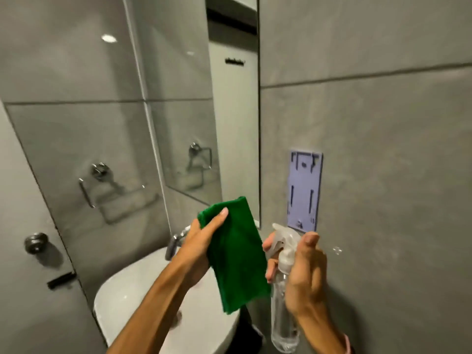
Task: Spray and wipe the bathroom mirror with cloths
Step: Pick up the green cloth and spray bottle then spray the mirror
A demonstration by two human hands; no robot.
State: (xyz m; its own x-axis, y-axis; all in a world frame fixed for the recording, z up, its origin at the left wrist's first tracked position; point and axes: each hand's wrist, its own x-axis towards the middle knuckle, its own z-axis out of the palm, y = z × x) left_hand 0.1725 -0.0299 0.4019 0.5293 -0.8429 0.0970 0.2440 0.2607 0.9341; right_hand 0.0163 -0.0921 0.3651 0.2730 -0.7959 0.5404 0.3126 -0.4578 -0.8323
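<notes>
The tall mirror (204, 98) hangs on the grey tiled wall above the sink and reflects the opposite wall and a door. My left hand (201, 241) grips a folded green cloth (237, 256), held upright in front of the mirror's lower edge. My right hand (304, 272) is closed around the neck of a clear spray bottle (283, 310), with fingers at the trigger. Its white nozzle (282, 232) points left toward the mirror. The bottle hangs just right of the cloth, close to the wall.
A white basin (135, 290) with a chrome tap (176, 241) sits below the mirror. A lilac plastic wall plate (304, 190) is fixed to the right wall beside the mirror. A chrome towel ring (99, 182) and a door knob (37, 242) lie on the left.
</notes>
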